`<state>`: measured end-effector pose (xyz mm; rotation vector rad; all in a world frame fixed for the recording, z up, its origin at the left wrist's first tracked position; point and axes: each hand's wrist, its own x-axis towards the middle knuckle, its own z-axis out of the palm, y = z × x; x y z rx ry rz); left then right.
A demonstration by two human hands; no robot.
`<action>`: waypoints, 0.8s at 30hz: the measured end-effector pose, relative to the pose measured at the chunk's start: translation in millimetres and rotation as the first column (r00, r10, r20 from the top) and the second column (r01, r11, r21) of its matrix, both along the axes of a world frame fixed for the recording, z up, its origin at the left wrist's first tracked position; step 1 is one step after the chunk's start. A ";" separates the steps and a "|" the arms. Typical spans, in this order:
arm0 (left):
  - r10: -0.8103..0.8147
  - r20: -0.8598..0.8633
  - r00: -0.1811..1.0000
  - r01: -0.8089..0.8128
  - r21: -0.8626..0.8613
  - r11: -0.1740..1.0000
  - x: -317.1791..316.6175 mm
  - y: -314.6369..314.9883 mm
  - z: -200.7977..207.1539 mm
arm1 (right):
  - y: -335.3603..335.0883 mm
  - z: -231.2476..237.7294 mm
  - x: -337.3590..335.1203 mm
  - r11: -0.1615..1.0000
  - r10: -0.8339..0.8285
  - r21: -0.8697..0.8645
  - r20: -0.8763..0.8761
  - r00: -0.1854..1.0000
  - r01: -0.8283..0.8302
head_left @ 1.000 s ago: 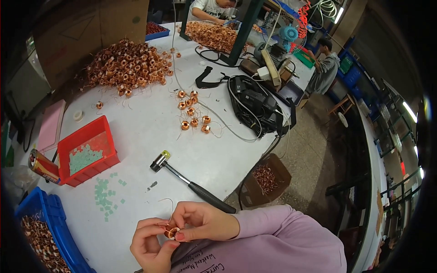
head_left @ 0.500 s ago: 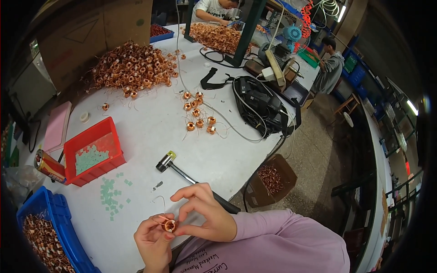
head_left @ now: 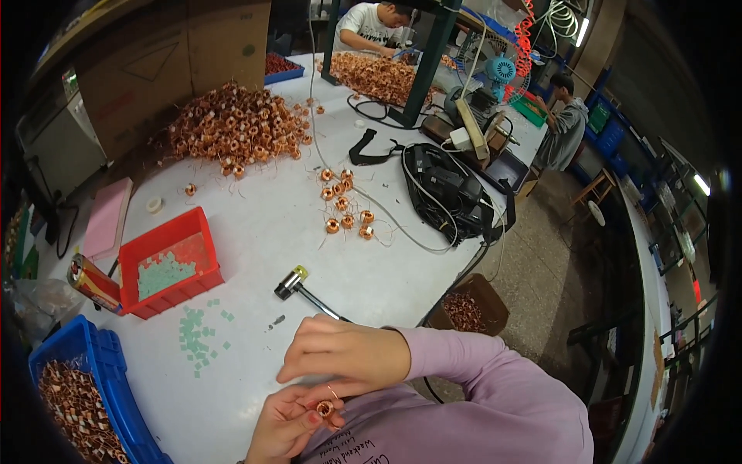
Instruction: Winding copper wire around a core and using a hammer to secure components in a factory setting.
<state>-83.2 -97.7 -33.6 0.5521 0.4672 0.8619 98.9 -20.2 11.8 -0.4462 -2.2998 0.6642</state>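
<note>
My left hand pinches a small copper-wound toroid coil between thumb and fingers, close to my body at the lower edge. A thin wire end stands up from the coil. Just above it, my right hand is bent over with its fingers curled, its lower edge right by that wire. Whether its hidden fingertips grip the wire does not show. Beyond the right hand lies a mallet, its handle partly covered by hand and sleeve. Several finished-looking coils lie loose farther up the white table.
Left: a red bin of pale green squares, scattered squares, a can and a blue crate of coils. A large coil heap lies at the back. Right: a black bag with cables, a floor carton. Two people work farther off.
The coil and my left hand have moved right and toward my body. My right hand has turned from spread fingers beside the coil to curled fingers above it. The view has shifted slightly.
</note>
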 end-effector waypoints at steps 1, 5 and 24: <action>-0.030 -0.032 0.999 0.029 -0.018 0.999 -0.3 -0.1 3.5 | 5.2 -1.1 0.0 0.997 0.052 0.056 0.050 0.997 -0.055; -0.044 0.002 0.999 0.044 -0.008 0.999 -2.2 -3.0 -8.8 | 14.2 -6.6 1.6 0.972 0.162 0.160 0.071 0.984 -0.172; 0.228 -0.057 0.972 -0.225 0.060 0.973 -10.6 -10.4 -17.7 | 7.7 -11.4 -4.9 0.986 0.141 0.121 -0.201 0.969 -0.118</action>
